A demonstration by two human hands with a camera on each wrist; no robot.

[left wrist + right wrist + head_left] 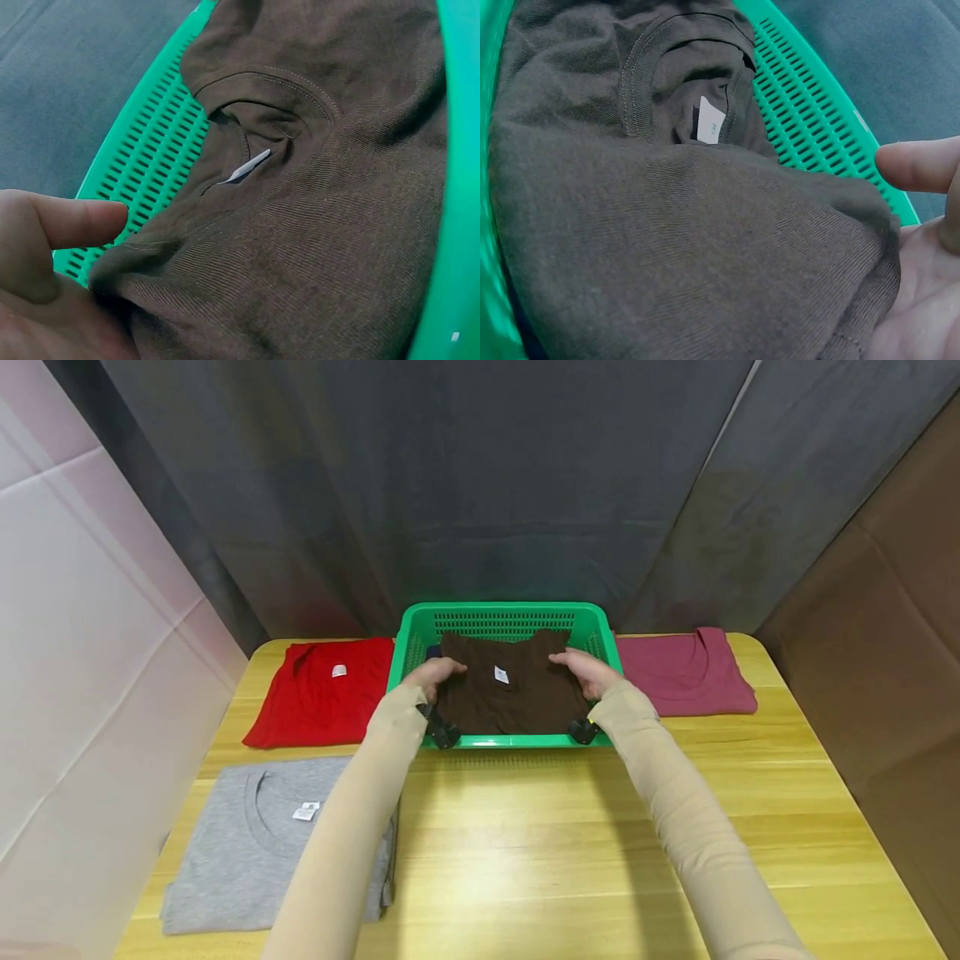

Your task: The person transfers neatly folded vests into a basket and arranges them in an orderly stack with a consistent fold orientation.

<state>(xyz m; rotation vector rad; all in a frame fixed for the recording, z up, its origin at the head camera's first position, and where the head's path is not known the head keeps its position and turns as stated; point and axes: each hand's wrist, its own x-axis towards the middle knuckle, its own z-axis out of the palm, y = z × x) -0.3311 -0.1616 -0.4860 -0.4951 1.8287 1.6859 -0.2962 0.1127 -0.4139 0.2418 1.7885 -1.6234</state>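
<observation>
A folded brown T-shirt (517, 706) with a white neck label (501, 675) lies in a green plastic basket (517, 742). My left hand (433, 677) is at the shirt's left side, inside the basket wall. Opposite it, my right hand (591, 675) touches the shirt's right side. Both wrist views show a straight thumb standing off the brown cloth (315, 247), while the other fingers are mostly hidden by the shirt's edge. In the right wrist view the cloth (697, 247) bulges up beside the palm (922, 292). A bit of dark blue fabric (432, 652) shows at the basket's left.
Left of the basket lies a folded red shirt (330, 702), with a folded grey shirt (247, 852) nearer the front. A folded mauve shirt (682, 677) lies at the right. The wooden table (510, 860) is bounded by a dark curtain (480, 485) behind.
</observation>
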